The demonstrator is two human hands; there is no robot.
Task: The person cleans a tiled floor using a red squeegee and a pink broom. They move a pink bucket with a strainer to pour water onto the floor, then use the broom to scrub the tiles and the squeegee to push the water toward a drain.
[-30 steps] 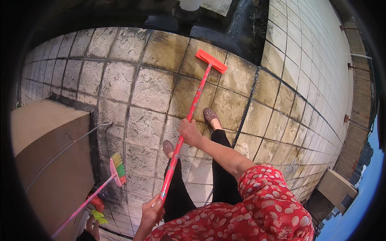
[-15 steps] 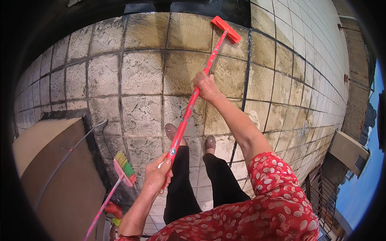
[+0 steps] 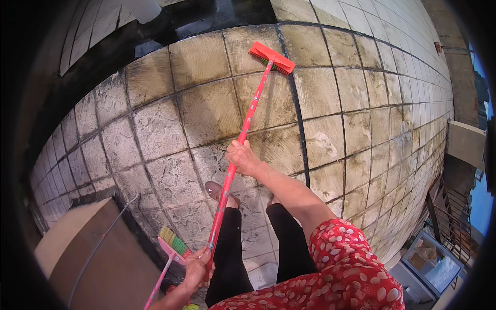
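Both my hands grip the long red handle of a scrub brush [image 3: 270, 56]. My left hand [image 3: 198, 269] is wrapped round its lower end, in front of my trousers. Higher up, my right hand [image 3: 243, 158] closes round the middle of the pole. The red head has short bristles and is at the wet, stained floor tiles [image 3: 206, 111] ahead of me; whether it presses on them I cannot tell. Close to my left hand stands a pink broom [image 3: 170, 251] with yellow, green and red bristles, its lower handle running off the bottom edge.
A low block [image 3: 98, 237] stands at my left with a thin hose [image 3: 106, 235] across it. A dark wet channel [image 3: 206, 20] runs along the far side. My shoe [image 3: 216, 191] is on the tiles. Metal railings [image 3: 454, 206] and a window [image 3: 433, 262] are at the right.
The brush head has moved left and a little nearer in the picture, and both hands sit lower. My view has turned, so the floor and the block appear shifted and tilted.
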